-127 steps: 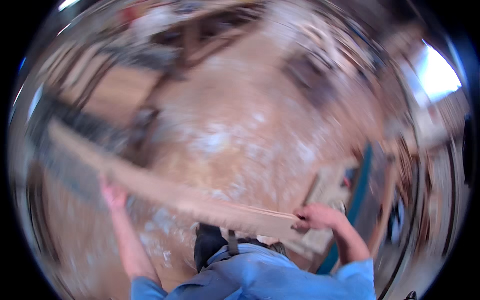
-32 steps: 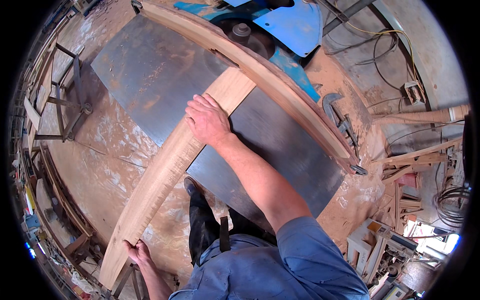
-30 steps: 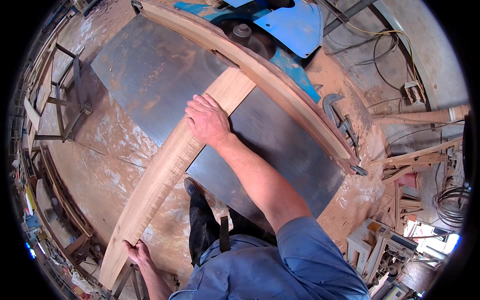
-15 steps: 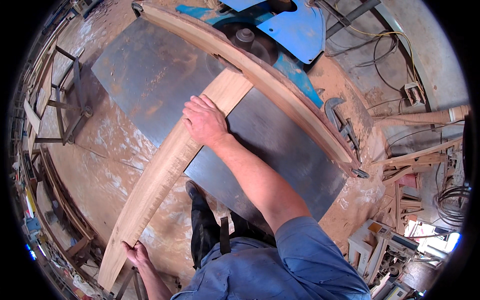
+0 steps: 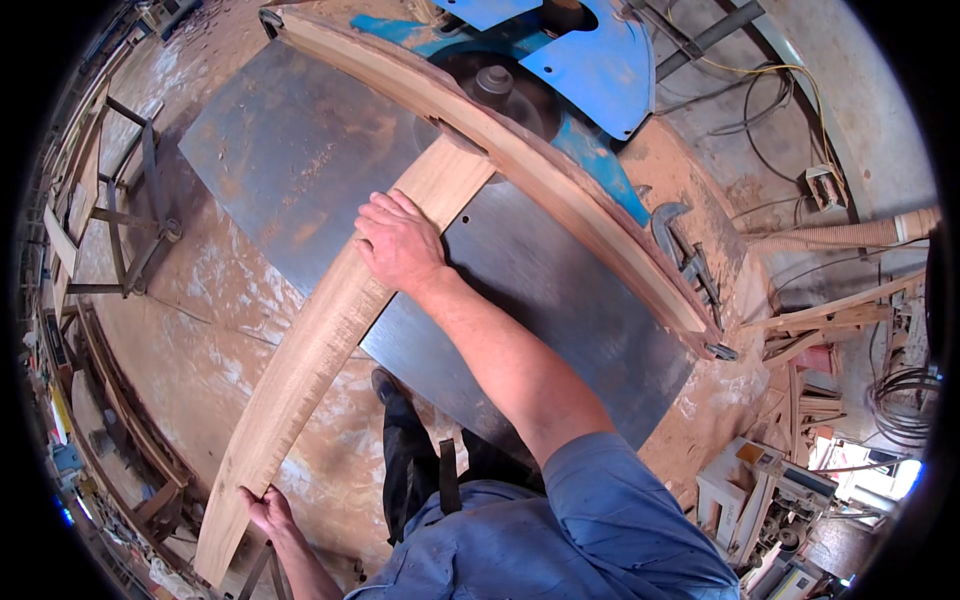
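Observation:
A long, pale wooden plank (image 5: 312, 325) runs diagonally over the grey metal machine table (image 5: 540, 270). Its far end meets the wooden fence (image 5: 590, 225) beside a slot; whether it touches the cutter there is hidden. My right hand (image 5: 400, 240) grips the plank over the table, palm down, fingers bunched across its top toward the left edge. Near the plank's close end, off the table, my left hand (image 5: 268, 508) holds its right edge, thumb on top and the other fingers mostly underneath. Behind the fence stands a dark spindle (image 5: 493, 85) among blue machine parts.
A blue guard plate (image 5: 598, 75) stands behind the fence. Metal clamps (image 5: 685, 250) sit at the fence's right end. To the left is a metal-framed stand (image 5: 150, 200). Wood offcuts (image 5: 820, 335) and a ribbed hose (image 5: 850, 235) lie right. Sawdust covers the floor.
The plank's far end has shifted slightly left along the fence, uncovering a small hole in the table. My right hand has moved left with it; my left hand keeps its hold.

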Tool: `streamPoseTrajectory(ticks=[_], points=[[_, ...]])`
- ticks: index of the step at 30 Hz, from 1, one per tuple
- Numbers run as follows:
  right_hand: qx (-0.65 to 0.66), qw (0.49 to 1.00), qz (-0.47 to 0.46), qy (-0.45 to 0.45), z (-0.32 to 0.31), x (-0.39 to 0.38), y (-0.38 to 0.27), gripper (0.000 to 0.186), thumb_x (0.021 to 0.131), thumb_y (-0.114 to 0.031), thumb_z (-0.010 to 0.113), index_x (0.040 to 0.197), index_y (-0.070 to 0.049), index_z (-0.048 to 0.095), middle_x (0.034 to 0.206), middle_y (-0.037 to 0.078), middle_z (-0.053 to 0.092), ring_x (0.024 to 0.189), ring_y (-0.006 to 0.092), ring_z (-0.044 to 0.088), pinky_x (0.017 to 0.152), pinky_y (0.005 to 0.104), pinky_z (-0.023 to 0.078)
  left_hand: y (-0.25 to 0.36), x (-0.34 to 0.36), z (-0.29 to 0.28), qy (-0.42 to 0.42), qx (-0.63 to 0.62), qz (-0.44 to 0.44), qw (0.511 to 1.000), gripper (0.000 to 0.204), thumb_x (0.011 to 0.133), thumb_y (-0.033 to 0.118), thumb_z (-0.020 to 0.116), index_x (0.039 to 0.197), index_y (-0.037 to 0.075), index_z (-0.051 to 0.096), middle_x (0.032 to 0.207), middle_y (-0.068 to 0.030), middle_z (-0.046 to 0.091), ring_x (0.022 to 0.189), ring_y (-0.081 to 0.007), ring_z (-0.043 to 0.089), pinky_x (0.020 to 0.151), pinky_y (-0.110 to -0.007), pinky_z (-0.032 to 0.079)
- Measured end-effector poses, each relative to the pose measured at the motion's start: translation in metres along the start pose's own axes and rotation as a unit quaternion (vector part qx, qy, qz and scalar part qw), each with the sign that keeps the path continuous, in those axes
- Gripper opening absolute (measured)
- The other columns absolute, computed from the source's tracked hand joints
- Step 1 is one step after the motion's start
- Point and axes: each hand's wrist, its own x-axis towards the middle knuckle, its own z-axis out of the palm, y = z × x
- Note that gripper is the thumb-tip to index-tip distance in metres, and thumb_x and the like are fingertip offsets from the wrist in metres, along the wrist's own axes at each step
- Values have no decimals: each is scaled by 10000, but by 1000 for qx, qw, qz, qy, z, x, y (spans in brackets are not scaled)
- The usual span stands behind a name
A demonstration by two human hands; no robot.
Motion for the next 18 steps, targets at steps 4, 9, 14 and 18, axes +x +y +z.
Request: streamPoseTrajectory(ticks=[4, 9, 14, 18], points=[[-5, 1000, 6, -20, -1, 6, -2, 259, 859, -251, 667, 1022, -52, 698, 1173, 90, 655, 1264, 268, 524, 1159, 429, 303, -10, -5, 17, 27, 15, 28, 999, 331, 993, 185, 597, 1212, -63, 617, 1269, -200, 640, 1153, -291, 635, 983, -431, 548], [-2, 1000, 7, -28, 2, 13, -4, 277, 860, -263, 668, 1038, -53, 695, 1185, 91, 652, 1274, 265, 515, 1162, 429, 300, 2, 10, 10, -16, 4, 4, 1000, 330, 998, 183, 588, 1215, -63, 616, 1268, -203, 640, 1156, -296, 633, 983, -437, 548], [-10, 999, 12, -38, 7, 20, -3, 312, 854, -268, 673, 1075, -49, 703, 1217, 93, 652, 1279, 263, 513, 1166, 429, 297, 1, 15, 19, -21, 10, 7, 1000, 331, 1003, 189, 579, 1217, -62, 615, 1266, -201, 642, 1158, -295, 631, 983, -444, 547], [-6, 999, 11, -40, 8, 24, -4, 316, 848, -267, 678, 1074, -49, 709, 1216, 94, 656, 1281, 263, 513, 1166, 425, 299, 3, 21, 18, -33, 5, 0, 999, 335, 1005, 194, 577, 1226, -56, 611, 1271, -197, 640, 1157, -292, 633, 976, -435, 552]])
